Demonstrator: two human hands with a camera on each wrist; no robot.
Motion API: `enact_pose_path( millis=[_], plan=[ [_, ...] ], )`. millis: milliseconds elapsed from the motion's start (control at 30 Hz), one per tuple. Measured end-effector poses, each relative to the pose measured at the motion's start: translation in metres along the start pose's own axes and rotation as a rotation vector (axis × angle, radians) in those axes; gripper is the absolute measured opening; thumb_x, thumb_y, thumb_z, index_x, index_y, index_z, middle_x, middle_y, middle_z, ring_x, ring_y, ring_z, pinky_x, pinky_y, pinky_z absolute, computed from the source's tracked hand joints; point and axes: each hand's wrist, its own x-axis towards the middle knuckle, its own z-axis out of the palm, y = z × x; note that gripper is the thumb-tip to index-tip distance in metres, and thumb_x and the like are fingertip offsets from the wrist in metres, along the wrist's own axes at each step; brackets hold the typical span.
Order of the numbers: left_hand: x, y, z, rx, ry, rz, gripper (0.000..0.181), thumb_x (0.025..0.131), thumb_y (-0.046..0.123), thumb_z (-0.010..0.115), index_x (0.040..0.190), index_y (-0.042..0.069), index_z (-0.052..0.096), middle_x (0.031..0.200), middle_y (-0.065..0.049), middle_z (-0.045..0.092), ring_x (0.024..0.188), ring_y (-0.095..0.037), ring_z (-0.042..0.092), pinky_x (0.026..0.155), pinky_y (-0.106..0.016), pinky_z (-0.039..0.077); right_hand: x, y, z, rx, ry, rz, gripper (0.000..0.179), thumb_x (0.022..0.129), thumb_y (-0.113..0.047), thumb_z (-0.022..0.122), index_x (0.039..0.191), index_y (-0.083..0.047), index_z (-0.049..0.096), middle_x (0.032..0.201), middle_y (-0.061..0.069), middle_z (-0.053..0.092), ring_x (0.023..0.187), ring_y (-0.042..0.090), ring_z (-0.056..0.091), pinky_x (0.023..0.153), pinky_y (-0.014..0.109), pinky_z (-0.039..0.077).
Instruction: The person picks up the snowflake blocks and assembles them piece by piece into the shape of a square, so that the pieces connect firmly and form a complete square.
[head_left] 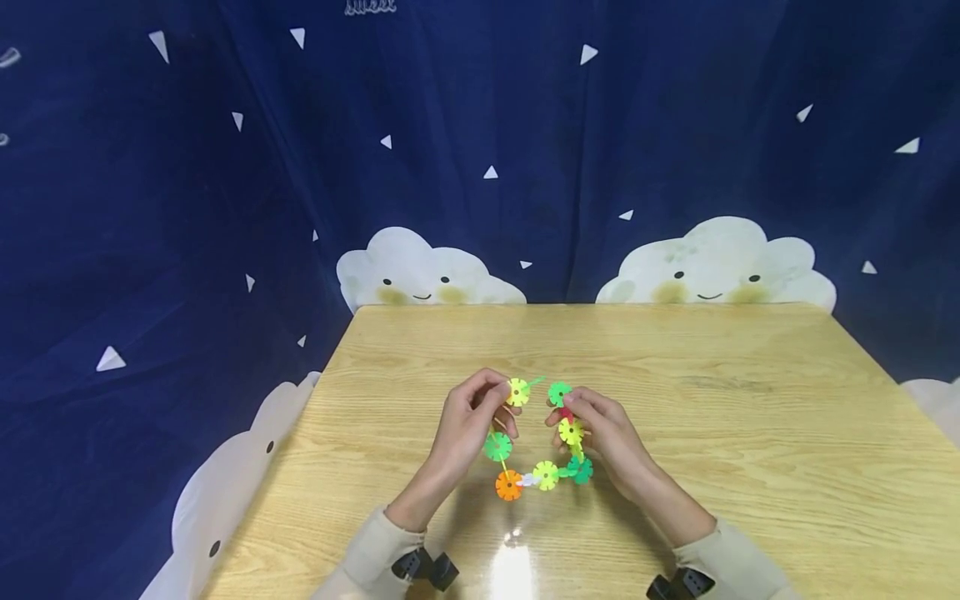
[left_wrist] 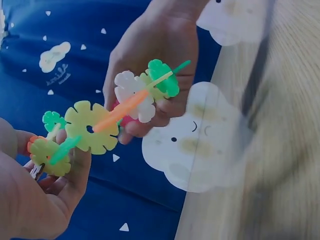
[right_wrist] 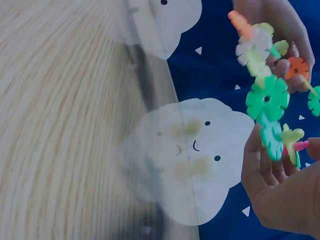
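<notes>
A chain of interlocking plastic snowflake discs (head_left: 508,485) hangs in a U between both hands, above the table. My left hand (head_left: 463,423) pinches the left end near a yellow disc (head_left: 518,392), and a thin green disc seen edge-on sticks out past it. On the other side, my right hand (head_left: 611,433) grips the right end by a green disc (head_left: 559,393), with a red disc partly hidden behind its fingers. The two ends face each other, a small gap apart. Green, orange, white and yellow discs make up the sagging part, seen closer as a green disc (right_wrist: 267,98) in the right wrist view.
The wooden table (head_left: 750,392) lies beneath the hands, with a bright light reflection near its front. A dark blue curtain (head_left: 465,100) with white triangles and smiling clouds hangs behind and to the left. Black straps with small devices sit on both wrists.
</notes>
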Motion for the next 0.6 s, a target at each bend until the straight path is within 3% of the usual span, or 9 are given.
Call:
enact_pose_path(
  millis=[133, 300, 467, 600],
  plan=[
    [-0.001, -0.004, 0.000, 0.059, -0.015, -0.030, 0.018, 0.105, 0.010, 0.055, 0.115, 0.000, 0.067, 0.088, -0.020, 0.067, 0.059, -0.023, 0.067, 0.061, -0.030, 0.059, -0.001, -0.003, 0.003, -0.003, 0.019, -0.031, 0.029, 0.109, -0.033, 0.054, 0.105, -0.006, 0.066, 0.096, 0.014, 0.067, 0.070, 0.024, 0.066, 0.070, 0.042, 0.060],
    [-0.002, -0.008, 0.001, 0.137, -0.035, -0.050, 0.024, 0.106, 0.011, 0.053, 0.121, 0.008, 0.072, 0.082, -0.007, 0.064, 0.061, -0.029, 0.066, 0.061, -0.031, 0.058, -0.003, -0.006, 0.008, 0.002, 0.041, -0.082, 0.032, 0.109, -0.029, 0.055, 0.105, 0.001, 0.063, 0.094, 0.020, 0.066, 0.065, 0.025, 0.064, 0.065, 0.039, 0.060],
    [-0.002, -0.009, 0.002, 0.162, -0.044, -0.049, 0.025, 0.107, 0.016, 0.054, 0.121, 0.017, 0.075, 0.080, -0.009, 0.063, 0.059, -0.020, 0.064, 0.062, -0.030, 0.057, -0.005, -0.009, 0.010, -0.009, 0.084, -0.148, 0.031, 0.109, -0.028, 0.055, 0.105, 0.003, 0.059, 0.089, 0.015, 0.068, 0.063, 0.027, 0.065, 0.060, 0.033, 0.058],
    [-0.003, -0.008, 0.003, 0.198, -0.046, -0.044, 0.022, 0.105, 0.028, 0.063, 0.120, 0.018, 0.076, 0.075, -0.012, 0.061, 0.058, -0.021, 0.065, 0.057, -0.025, 0.053, -0.007, -0.010, 0.012, -0.022, 0.099, -0.186, 0.027, 0.110, -0.025, 0.054, 0.107, 0.001, 0.059, 0.089, 0.019, 0.068, 0.062, 0.030, 0.065, 0.060, 0.033, 0.058]
  ],
)
